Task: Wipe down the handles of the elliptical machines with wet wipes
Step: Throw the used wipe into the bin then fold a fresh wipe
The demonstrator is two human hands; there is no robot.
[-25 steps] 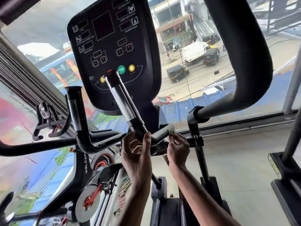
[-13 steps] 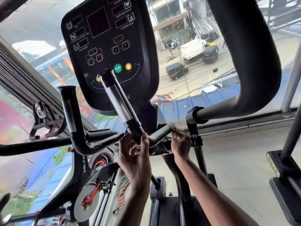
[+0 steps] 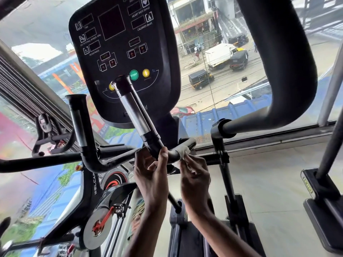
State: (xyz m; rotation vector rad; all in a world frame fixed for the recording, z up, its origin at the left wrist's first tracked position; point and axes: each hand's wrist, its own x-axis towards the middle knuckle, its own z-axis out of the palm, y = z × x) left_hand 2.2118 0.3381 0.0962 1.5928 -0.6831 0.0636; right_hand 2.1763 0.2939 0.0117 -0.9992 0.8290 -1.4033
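Handle (image 3: 137, 115) w/ silver sensor strip runs from the console (image 3: 120, 52) face down to a bend at ctr, then kicks right into a short stub. On that stub, just right of the bend, sits the wet wipe (image 3: 183, 152), white & bunched. Tight spot: console btm edge is just above, twin handle (image 3: 81, 123) & cross bars crowd the left, black post (image 3: 220, 145) w/ clamp stands near the stub's right end. Big padded arm (image 3: 278, 62) loops overhead on the right. Open room is below the bend & over the bare floor (image 3: 269, 191) right of the post. Left hand (image 3: 152, 175): fingers (image 3: 163, 154) curled round the bend from the near side, gripping the bar. Right hand (image 3: 194, 175): fingers bent in, pinching the wet wipe vs the stub's underside, loose cloth bunched btw fingertips & bar. Hands sit close, not touching, either side of the bend
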